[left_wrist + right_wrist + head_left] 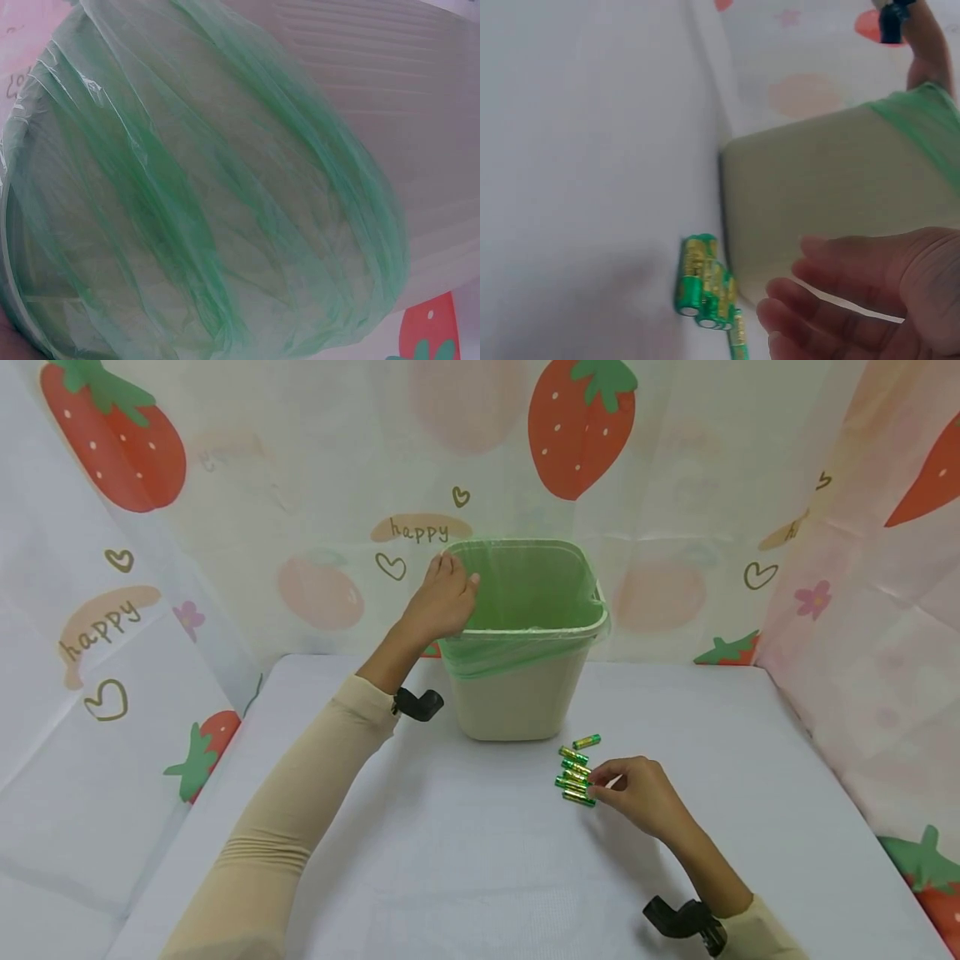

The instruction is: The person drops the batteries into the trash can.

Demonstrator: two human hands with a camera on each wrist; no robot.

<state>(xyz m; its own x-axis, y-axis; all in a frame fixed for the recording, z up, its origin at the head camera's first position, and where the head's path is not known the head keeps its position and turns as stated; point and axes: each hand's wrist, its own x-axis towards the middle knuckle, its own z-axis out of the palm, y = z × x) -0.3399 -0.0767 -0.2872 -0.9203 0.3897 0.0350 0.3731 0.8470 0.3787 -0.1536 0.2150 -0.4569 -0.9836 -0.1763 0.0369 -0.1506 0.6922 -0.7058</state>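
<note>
My left hand (448,600) grips the left rim of a pale trash can (513,702), over its thin green bag (517,653). In the left wrist view the folded bag (195,195) fills most of the picture; only a sliver of that hand shows at the lower left corner. Several green and gold batteries (574,781) lie on the table right in front of the can, most in a close row. Beside them is my right hand (641,793), its fingers loosely bent. The right wrist view shows the right hand (855,292) apart from the batteries (705,281) with nothing held.
One battery (587,742) lies at an angle at the far end of the row, close to the can's base. A white cloth covers the table (450,852). Strawberry-print sheets (322,468) rise behind and on both sides.
</note>
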